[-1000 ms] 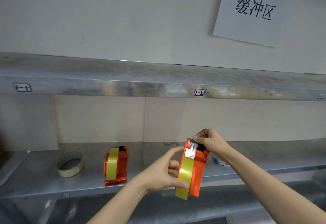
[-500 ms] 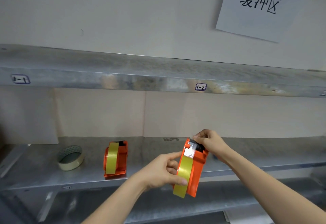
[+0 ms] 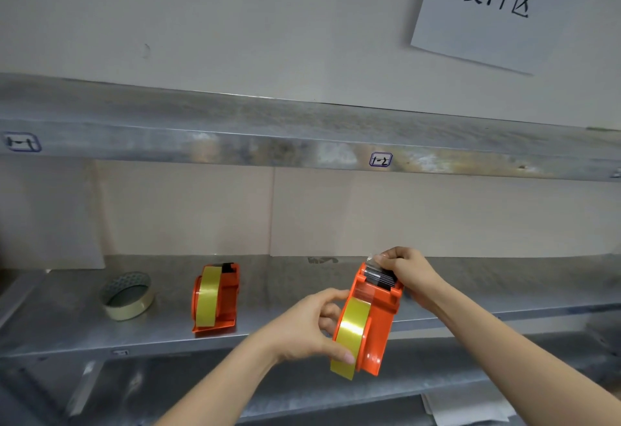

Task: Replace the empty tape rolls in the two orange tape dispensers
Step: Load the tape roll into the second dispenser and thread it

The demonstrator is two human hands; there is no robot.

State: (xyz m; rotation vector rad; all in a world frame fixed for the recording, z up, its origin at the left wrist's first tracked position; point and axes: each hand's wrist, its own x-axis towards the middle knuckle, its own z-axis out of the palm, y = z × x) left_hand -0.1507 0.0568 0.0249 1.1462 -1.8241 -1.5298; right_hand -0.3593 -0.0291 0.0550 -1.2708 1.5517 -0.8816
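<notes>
- Setting: a pale wall is backing two galvanised metal shelves; the lower shelf (image 3: 84, 331) is carrying the loose items, and a paper sign (image 3: 497, 12) with handwritten characters is hanging at upper right.
- Item, held dispenser (image 3: 379, 318): orange, being kept in the air in front of the lower shelf's edge, tilted, with a yellow tape roll (image 3: 349, 331) sitting in its cradle.
- Item, second dispenser (image 3: 216, 298): orange, standing on the lower shelf well to the left, already loaded with yellow tape.
- Item, spent roll (image 3: 127, 296): a nearly bare core lying flat on the shelf, left of the second dispenser and apart from it.
- Left hand (image 3: 305, 328): its grip is closing around the side of the held dispenser, thumb pressing the roll's face.
- Right hand (image 3: 408, 274): fingertips are pinching the clear tape end at the cutter on top of the held dispenser.
- Stage, as judged: the free end is being threaded to the blade; both dispensers appear reloaded.
- Risk: the tape end could be folding back and sticking to itself if the pinch slackens.
- Risk: fingertips are working right beside the cutter teeth, so a slip could be nicking skin.
- Risk: the dispenser is unsupported, so a loosening left hand could be dropping it.
</notes>
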